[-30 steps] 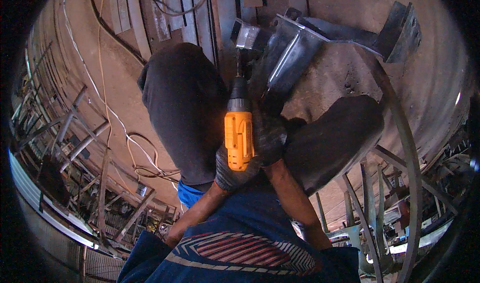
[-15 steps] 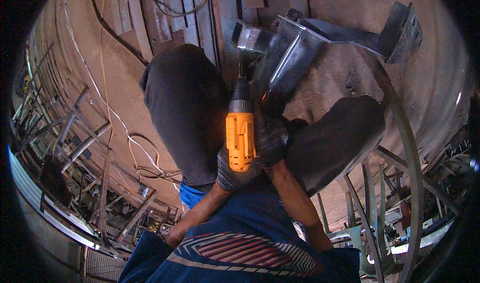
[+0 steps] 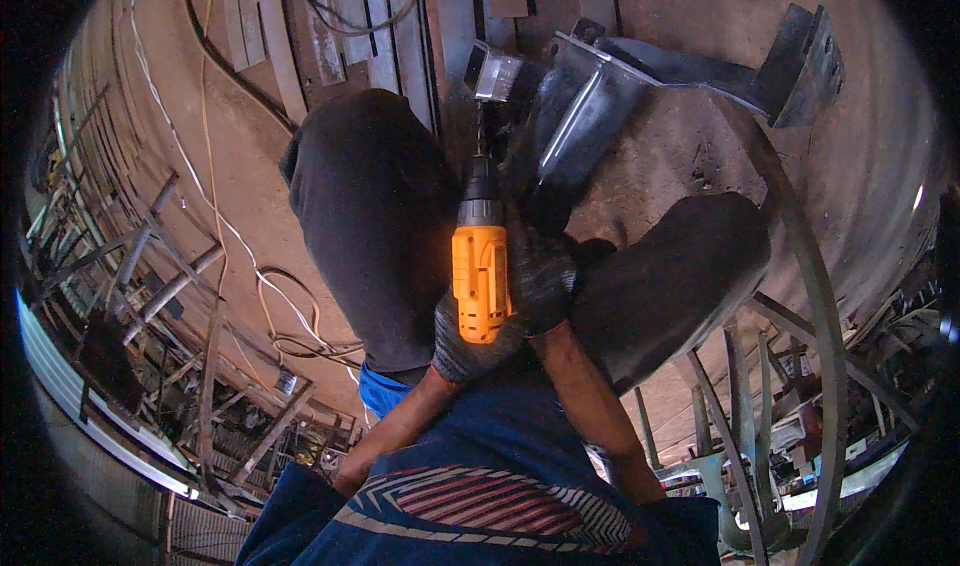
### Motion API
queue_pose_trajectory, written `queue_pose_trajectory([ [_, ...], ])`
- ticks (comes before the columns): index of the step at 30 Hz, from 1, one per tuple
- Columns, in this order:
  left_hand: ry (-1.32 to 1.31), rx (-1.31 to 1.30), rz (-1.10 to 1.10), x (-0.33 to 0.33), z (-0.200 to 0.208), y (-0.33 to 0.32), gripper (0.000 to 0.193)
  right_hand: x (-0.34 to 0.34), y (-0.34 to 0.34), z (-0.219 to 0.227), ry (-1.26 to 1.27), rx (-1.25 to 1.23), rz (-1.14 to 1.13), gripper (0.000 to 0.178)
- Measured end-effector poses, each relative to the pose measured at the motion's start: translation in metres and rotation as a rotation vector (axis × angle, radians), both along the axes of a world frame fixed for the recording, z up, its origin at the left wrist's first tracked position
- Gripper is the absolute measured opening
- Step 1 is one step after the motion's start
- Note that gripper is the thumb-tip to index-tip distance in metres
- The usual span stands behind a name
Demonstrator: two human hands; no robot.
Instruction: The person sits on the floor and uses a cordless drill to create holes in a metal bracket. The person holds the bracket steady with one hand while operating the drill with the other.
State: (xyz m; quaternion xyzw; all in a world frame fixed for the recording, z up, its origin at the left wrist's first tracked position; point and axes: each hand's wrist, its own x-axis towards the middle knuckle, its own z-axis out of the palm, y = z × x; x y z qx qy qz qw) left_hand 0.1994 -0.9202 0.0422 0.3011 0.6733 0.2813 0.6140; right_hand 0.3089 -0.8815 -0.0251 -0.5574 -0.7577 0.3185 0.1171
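Note:
A yellow-orange cordless drill (image 3: 482,281) with a black chuck points away from me between my knees. Its spiral bit (image 3: 480,129) reaches up to the edge of a small metal bracket piece (image 3: 495,74); whether the tip is inside the metal I cannot tell. Dark grey knitted gloves cover both hands. My left hand (image 3: 458,349) is closed around the rear of the drill from the left and below. My right hand (image 3: 543,284) is wrapped against its right side, with most fingers hidden under the body. The bracket piece adjoins a larger dark welded steel frame (image 3: 600,106).
Flat metal strips (image 3: 375,46) lie on the brown floor ahead. Cables (image 3: 225,216) run along the left, with a loop by my left knee. A curved metal bar (image 3: 815,296) arcs at the right. Several steel stands and scraps crowd both sides.
The bluish light and haze around the bit and bracket have gone, and the bit's spiral now shows clearly. My hands and the drill have stayed in nearly the same place.

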Motion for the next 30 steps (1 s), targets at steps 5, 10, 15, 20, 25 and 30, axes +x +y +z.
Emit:
queue_pose_trajectory([
  [5,-0.013,-0.031,0.053,0.002,0.0,-0.003,0.042,-0.001,-0.006,-0.005,-0.028,0.055,-0.032,0.041],
  [10,0.049,-0.005,0.028,0.004,-0.003,-0.004,0.04,0.004,-0.012,-0.012,0.022,0.078,-0.04,0.037],
  [15,0.08,0.031,-0.056,0.0,-0.005,-0.006,0.043,-0.001,-0.004,-0.007,0.034,0.01,-0.059,0.042],
  [20,0.085,0.017,0.056,0.006,-0.002,0.001,0.037,-0.002,0.007,0.003,-0.105,0.023,0.012,0.047],
  [25,0.029,-0.016,0.05,0.002,-0.001,-0.004,0.041,-0.001,0.007,0.006,-0.069,0.033,0.022,0.051],
  [30,0.019,0.003,0.045,0.004,-0.002,-0.003,0.038,0.001,0.011,0.004,0.052,-0.13,-0.025,0.053],
])
